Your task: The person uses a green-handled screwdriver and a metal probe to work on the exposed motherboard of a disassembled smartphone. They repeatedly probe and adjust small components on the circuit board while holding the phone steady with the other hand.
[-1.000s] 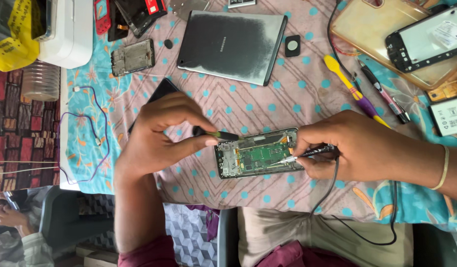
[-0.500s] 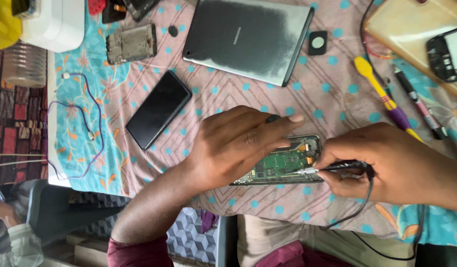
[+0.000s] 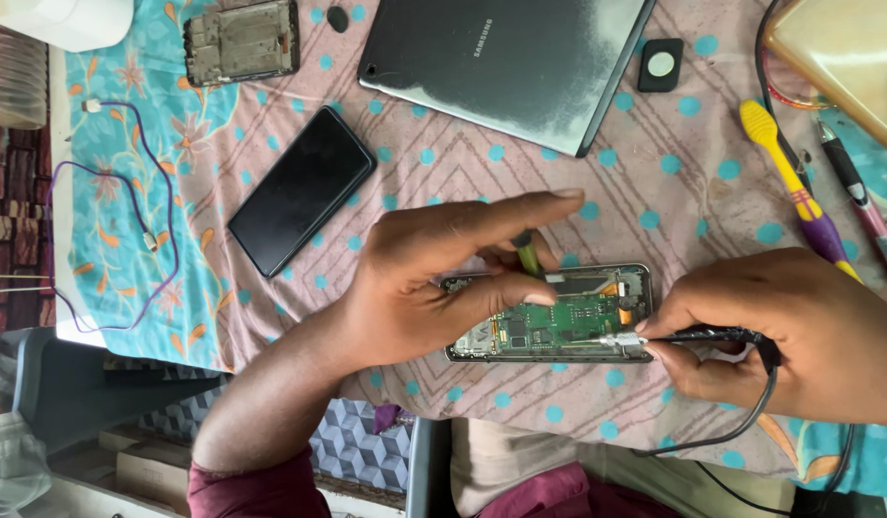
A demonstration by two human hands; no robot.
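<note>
Presently the right hand (image 3: 798, 336) is closed in a pencil grip around a thin black corded tool (image 3: 697, 336), whose metal tip rests on the lower edge of the green circuit board (image 3: 558, 321). That board sits inside an opened phone (image 3: 549, 317), which lies flat on the patterned cloth (image 3: 654, 192) near the table's front edge. The left hand (image 3: 443, 278) is closed over the phone's left half, thumb and fingers pinching a slim green-handled tool (image 3: 527, 254) that stands over the board's upper edge; whether its point touches the board cannot be told, as the fingers cover it.

Risks observed: the phone is steadied only by the left hand, and a slip of either tip could scrape or bridge the small components on the board. The black cord (image 3: 750, 412) hangs off the table edge towards the lap; a snag there would jerk the tip across the board.

Surroundings: a dark phone (image 3: 301, 190) lies face up to the left, well apart. A grey tablet (image 3: 506, 62) lies face down beyond the work, with a small black square part (image 3: 661, 64) beside it. A yellow-and-purple handled tool (image 3: 798, 182) and a pen (image 3: 861, 197) lie to the right. A bare phone frame (image 3: 242, 40) and a purple cable (image 3: 127, 221) lie at far left.
</note>
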